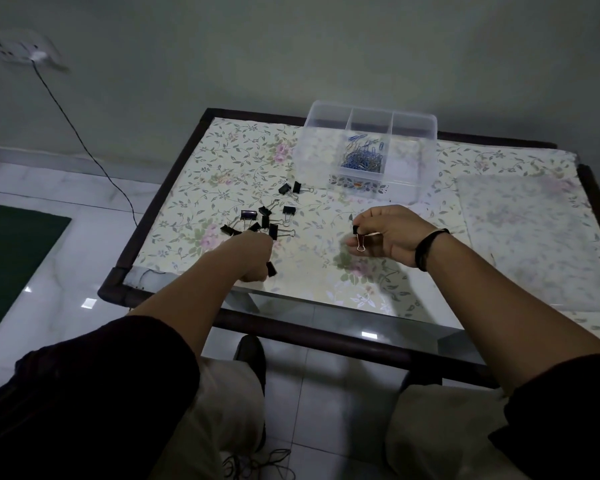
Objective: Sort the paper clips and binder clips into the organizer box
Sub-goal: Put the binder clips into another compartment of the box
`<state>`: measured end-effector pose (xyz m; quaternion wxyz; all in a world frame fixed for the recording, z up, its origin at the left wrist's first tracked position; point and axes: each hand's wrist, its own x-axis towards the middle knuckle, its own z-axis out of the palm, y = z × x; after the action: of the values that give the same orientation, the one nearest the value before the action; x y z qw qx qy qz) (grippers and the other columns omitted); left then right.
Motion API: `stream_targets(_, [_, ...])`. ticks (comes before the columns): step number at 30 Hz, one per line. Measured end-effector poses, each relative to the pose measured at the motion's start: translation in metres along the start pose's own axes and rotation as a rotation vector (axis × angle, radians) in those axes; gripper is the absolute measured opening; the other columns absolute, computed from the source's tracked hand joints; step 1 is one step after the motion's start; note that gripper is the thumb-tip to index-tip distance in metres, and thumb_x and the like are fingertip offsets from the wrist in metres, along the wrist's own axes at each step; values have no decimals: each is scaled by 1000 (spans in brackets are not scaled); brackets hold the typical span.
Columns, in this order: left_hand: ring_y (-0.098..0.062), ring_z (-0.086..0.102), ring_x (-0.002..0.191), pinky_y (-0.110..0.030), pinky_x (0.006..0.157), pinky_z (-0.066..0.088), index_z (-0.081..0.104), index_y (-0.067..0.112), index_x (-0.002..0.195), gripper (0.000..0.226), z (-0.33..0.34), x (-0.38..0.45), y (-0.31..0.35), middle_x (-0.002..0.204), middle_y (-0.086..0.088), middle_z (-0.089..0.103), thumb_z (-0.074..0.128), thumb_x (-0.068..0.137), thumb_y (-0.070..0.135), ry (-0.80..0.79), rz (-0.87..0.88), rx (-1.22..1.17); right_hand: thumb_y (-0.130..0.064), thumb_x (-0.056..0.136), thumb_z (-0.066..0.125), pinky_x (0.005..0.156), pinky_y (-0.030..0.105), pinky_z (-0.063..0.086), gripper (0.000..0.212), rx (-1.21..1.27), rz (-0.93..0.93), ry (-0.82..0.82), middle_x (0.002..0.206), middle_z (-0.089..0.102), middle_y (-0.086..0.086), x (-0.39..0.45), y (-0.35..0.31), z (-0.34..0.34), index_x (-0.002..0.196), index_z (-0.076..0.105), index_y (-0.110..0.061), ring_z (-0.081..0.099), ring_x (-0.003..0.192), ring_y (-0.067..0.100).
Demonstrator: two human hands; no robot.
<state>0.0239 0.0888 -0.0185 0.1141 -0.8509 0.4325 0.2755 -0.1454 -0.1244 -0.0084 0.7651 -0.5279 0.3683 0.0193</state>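
Head view: right hand (392, 235) pinches a small black binder clip (357, 236) (wire handles dangling) above the floral table (194, 174). Left hand (255, 256), fingers curled, grips another black clip (271, 269) beside the loose black binder clips (260, 220). Clear plastic organizer box (409, 157) holds blue paper clips (362, 157) in its middle compartment.

binder clips (260, 220) left of organizer box (366, 150)

A dark-framed table (174, 188) covered by a floral sheet (229, 157). Black binder clips (264, 220) are scattered at left; a clear organizer box (312, 157) is placed at the far edge.
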Motion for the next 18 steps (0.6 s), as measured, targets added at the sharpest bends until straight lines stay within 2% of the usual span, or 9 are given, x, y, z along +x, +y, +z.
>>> stream_targets(3, [-27,61,95,-39,77,52,50,4,117,37,-1,0,-1,110,-16,64,67,86,15,-43,24,-117,10,92,53,78,47,63,14,19,3,-7,92,63,21,1,0,5,100,62,5,73,87,33])
stream_targets(5, [-25,56,79,-33,67,48,59,-2,104,24,-4,1,-2,101,-23,66,62,85,12,-66,24,-322,12,90,50,72,43,63,15,76,23,-7,92,61,21,0,2,7,97,62,5,72,84,32])
stream_targets(6, [-22,51,70,-31,60,45,61,-3,93,16,-7,0,-3,89,-24,64,58,85,10,-86,2,-502,11,89,48,68,40,62,16,122,42,-13,89,59,19,0,1,9,93,61,4,69,80,30])
stream_targets(8, [-19,43,57,-25,50,41,54,6,81,6,-16,-2,-6,69,-13,51,50,85,4,-162,-97,-1004,5,84,42,57,31,56,16,186,93,-37,78,54,13,0,-3,18,81,56,-2,58,66,22])
stream_targets(10, [-15,39,53,-23,47,41,47,10,77,12,-26,-7,-12,69,-8,46,41,77,0,-299,-136,-1558,-5,83,44,46,22,40,16,155,120,-42,67,46,6,5,-7,32,69,46,-13,38,52,15])
stream_targets(13, [-19,50,59,-25,50,48,51,5,73,12,-36,-11,-28,80,-17,61,41,69,4,-278,-117,-2011,-21,88,67,43,21,23,34,-285,-49,37,59,35,-1,27,-5,58,65,42,-20,23,44,13])
stream_targets(15, [-19,54,63,-26,53,51,54,4,74,10,-41,-11,-40,83,-19,65,47,79,9,-146,-129,-2132,-32,84,76,47,22,33,33,-740,-265,125,61,51,-4,44,3,84,65,53,-19,43,48,12])
stream_targets(17, [-13,54,60,-22,52,50,55,6,77,18,-43,-8,-51,81,-13,63,51,92,13,-19,-158,-2180,-41,80,79,62,27,47,23,-1045,-392,185,86,68,-3,59,12,108,83,68,-21,63,77,14])
stream_targets(18, [-10,53,57,-20,51,50,56,7,79,21,-43,-5,-56,80,-10,62,50,98,14,26,-182,-2186,-45,79,79,73,30,52,29,-1177,-409,187,99,69,0,65,15,117,95,70,-22,65,91,19])
